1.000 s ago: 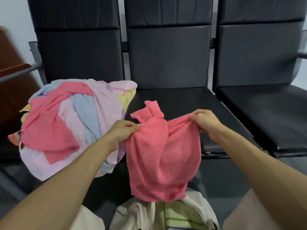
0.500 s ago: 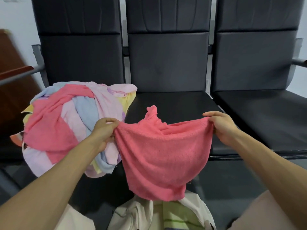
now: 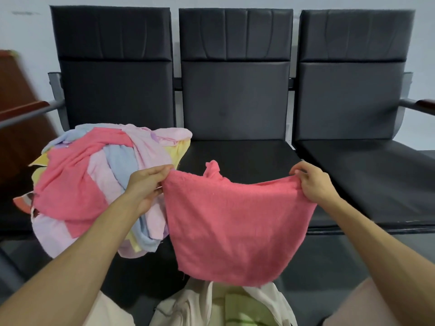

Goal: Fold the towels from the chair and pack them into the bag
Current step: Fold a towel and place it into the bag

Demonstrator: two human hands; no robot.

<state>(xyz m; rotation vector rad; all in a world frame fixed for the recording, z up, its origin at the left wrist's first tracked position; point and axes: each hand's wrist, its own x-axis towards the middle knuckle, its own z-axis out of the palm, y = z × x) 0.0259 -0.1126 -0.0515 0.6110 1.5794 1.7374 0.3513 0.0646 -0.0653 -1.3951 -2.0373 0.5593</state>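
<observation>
**Towel held ready over the bag.** A pink towel (image 3: 235, 227) is held spread in the air by its two upper corners, in front of the middle chair (image 3: 235, 95) of a black row of three. It hangs directly above an open cream bag (image 3: 188, 309) at the near edge of the view. The left corner is pinched between the thumb and fingers of the left hand (image 3: 146, 184). The right corner is gripped by the curled fingers of the right hand (image 3: 315, 184). The remaining towels, a loose pile (image 3: 94, 180) of pink, lilac, blue and yellow, are heaped on the left chair (image 3: 113, 90) and spill over the near edge of its seat. A pale green cloth (image 3: 237, 307) is seen already inside the bag.

The fold is judged not yet begun. Trouble is most likely to come from the top edge, where a twisted tuft (image 3: 213, 168) stands up between the hands. If it is not shaken flat, a lopsided fold would be made. The cloth sags in the middle and its lower hem hangs just over the bag mouth. It could be snagged there, or dragged in unfolded, if the hands are lowered. The left forearm passes close to the overhanging pile, and towels could be sent to the floor by a careless sweep. The pinched corner could also be lost if the towel is snapped hard.
</observation>
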